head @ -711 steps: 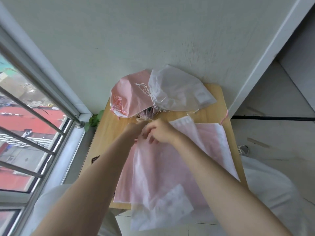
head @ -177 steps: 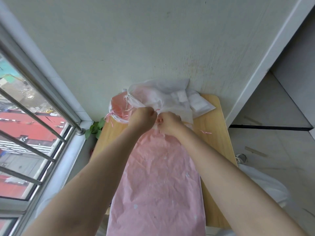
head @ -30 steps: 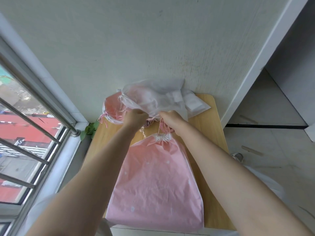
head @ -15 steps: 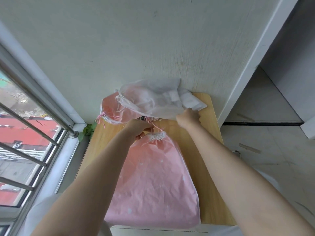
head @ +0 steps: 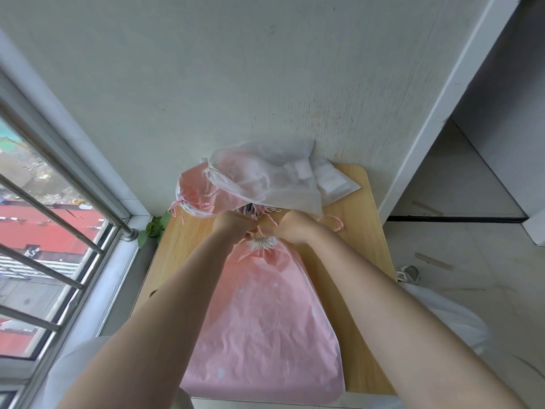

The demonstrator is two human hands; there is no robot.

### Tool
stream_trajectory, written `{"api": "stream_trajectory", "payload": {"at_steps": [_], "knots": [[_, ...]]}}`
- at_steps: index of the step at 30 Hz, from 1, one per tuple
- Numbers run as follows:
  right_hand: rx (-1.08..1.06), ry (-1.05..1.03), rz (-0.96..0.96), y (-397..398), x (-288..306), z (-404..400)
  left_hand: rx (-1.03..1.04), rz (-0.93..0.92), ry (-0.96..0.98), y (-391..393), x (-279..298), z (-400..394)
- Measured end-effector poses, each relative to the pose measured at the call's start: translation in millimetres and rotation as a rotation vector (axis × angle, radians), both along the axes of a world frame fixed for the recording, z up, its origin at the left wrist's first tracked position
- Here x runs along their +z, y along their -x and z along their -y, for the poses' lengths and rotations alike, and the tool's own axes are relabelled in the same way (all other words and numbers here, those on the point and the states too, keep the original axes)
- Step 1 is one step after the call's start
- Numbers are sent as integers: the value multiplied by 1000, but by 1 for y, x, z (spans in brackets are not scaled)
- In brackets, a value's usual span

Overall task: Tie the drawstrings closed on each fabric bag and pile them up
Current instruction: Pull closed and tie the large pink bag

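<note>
STEP: knotting drawstrings (head: 259,228) of cinched pink bag (head: 265,326) | left hand (head: 236,224), right hand (head: 290,228): fingers pinch cords | NEXT: tighten knot, move bag to pile (head: 265,178) at 12 o'clock on desk (head: 365,261)

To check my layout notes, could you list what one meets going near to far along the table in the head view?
Pink bag → its gathered neck → left hand and right hand level at the drawstring → pile of tied bags → wall.

Table (head: 365,261): landmark, against the wall.
Pile of bags (head: 265,178): table's far edge.
Cinched bag (head: 265,329): table's middle, before the pile.
Plant (head: 153,228): left of the table.
</note>
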State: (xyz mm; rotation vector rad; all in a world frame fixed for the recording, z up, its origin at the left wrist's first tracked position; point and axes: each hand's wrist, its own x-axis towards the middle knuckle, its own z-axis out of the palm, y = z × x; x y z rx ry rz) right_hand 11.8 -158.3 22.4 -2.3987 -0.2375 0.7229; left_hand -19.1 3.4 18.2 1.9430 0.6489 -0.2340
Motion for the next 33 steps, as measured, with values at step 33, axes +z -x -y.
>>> {"api": "stream_trajectory", "payload": {"at_steps": [33], "knots": [[-20,-302,-176,-12,7,21,-77,-22,114,1,2,2]]}}
